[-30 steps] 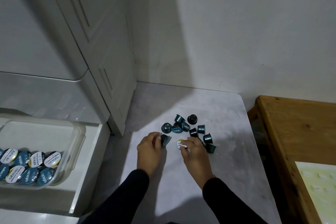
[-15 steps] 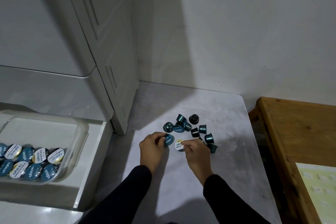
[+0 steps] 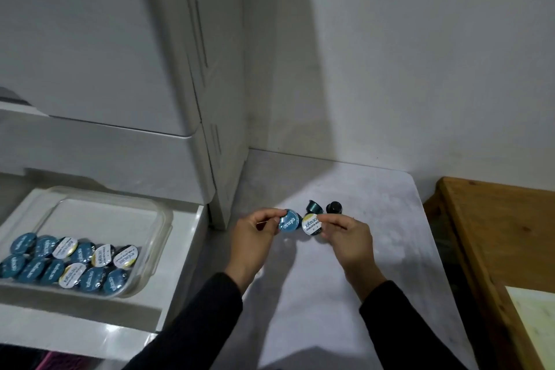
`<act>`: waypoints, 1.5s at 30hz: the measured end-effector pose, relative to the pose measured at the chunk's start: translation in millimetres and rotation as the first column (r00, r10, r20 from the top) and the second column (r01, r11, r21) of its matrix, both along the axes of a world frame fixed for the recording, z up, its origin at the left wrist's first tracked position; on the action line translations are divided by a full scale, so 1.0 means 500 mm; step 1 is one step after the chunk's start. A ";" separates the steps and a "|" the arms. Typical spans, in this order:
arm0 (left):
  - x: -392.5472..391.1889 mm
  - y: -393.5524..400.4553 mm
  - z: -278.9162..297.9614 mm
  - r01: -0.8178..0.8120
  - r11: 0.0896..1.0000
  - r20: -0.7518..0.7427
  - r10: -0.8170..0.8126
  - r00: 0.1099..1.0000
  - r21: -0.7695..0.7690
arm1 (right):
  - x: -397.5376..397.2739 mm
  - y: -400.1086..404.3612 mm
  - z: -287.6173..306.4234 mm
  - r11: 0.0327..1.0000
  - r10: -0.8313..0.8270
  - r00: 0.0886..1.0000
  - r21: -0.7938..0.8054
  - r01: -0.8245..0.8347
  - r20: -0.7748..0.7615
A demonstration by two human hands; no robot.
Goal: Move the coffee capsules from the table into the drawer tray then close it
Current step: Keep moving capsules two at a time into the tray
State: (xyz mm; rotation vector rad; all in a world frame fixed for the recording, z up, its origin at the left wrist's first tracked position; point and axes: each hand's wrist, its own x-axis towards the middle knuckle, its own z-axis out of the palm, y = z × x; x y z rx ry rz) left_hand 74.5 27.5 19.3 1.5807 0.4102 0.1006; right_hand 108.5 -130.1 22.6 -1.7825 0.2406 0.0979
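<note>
My left hand [image 3: 253, 236] pinches a blue-lidded capsule [image 3: 289, 224], lifted above the grey table [image 3: 375, 237]. Beside it my right hand [image 3: 350, 239] pinches a white-lidded capsule [image 3: 311, 225]. The two lids face me and almost touch. Behind them two dark capsules [image 3: 313, 207] show on the table; the rest of the pile is hidden by my hands. At the left the open white drawer [image 3: 183, 252] holds a clear plastic tray [image 3: 163, 219] with several capsules [image 3: 70, 261] in rows at its near end.
A white drawer cabinet [image 3: 126, 69] stands at the left, against the table's left edge. A wooden table [image 3: 495, 234] with a pale sheet [image 3: 537, 324] adjoins on the right. A white wall closes the back.
Both hands have raised their capsules off the table and turned the lids toward me. The view has shifted, so the drawer and tray show more fully.
</note>
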 end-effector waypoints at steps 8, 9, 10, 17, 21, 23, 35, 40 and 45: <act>-0.075 0.145 0.140 0.050 0.993 0.098 -0.060 0.993 0.104 | -0.035 0.104 0.127 0.981 0.164 0.986 0.109 -0.163 0.002; -0.087 0.173 0.153 0.049 0.992 0.101 -0.062 0.993 0.120 | -0.044 0.125 0.141 0.976 0.191 0.982 0.103 -0.191 0.012; -0.098 0.203 0.163 0.050 0.991 0.098 -0.063 0.993 0.126 | -0.055 0.149 0.156 0.971 0.218 0.976 0.096 -0.219 0.022; -0.152 0.485 0.163 0.090 0.976 0.026 -0.097 0.995 0.197 | -0.135 0.378 0.196 0.897 0.436 0.899 0.056 -0.438 0.032; -0.150 0.673 0.103 0.181 0.934 -0.084 -0.163 0.983 0.309 | -0.153 0.541 0.160 0.863 0.501 0.865 -0.054 -0.502 -0.031; -0.138 0.752 0.075 0.246 0.894 -0.134 -0.211 0.968 0.374 | -0.147 0.617 0.119 0.861 0.497 0.860 -0.059 -0.505 -0.111; -0.049 0.887 -0.009 0.592 0.658 -0.362 -0.468 0.806 0.465 | -0.105 0.810 -0.009 0.975 0.155 0.950 -0.115 -0.192 -0.270; -0.021 0.898 -0.016 0.676 0.547 -0.410 -0.539 0.736 0.494 | -0.099 0.824 -0.024 0.978 0.152 0.940 -0.091 -0.187 -0.306; -0.003 0.902 -0.020 0.768 0.427 -0.428 -0.651 0.628 0.477 | -0.094 0.830 -0.040 0.976 0.179 0.915 -0.048 -0.210 -0.361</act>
